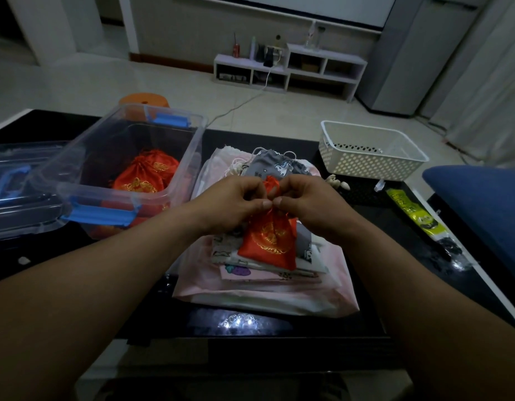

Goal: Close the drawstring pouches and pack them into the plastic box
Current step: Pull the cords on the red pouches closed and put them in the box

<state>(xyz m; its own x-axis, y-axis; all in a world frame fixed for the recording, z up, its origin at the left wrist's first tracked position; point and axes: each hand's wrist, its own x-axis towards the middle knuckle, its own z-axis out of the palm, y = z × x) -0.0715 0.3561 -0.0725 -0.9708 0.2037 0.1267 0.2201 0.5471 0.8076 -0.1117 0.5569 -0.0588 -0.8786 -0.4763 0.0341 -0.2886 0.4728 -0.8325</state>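
A small red drawstring pouch [269,240] with gold print hangs above a stack of flat pouches [262,282] in pink, grey and white. My left hand [236,198] and my right hand [305,201] meet at its gathered neck, each pinching it between thumb and fingers. The clear plastic box [175,172] with blue latches stands to the left, open. Two red pouches [147,173] lie inside it. A grey patterned pouch [276,164] lies behind my hands.
The box's clear lid [16,180] lies at far left. A white perforated basket [372,151] stands at back right on the black table [395,227]. A yellow-green packet [412,212] lies at right, beside a blue cushion [487,209]. An orange stool [144,99] stands behind the box.
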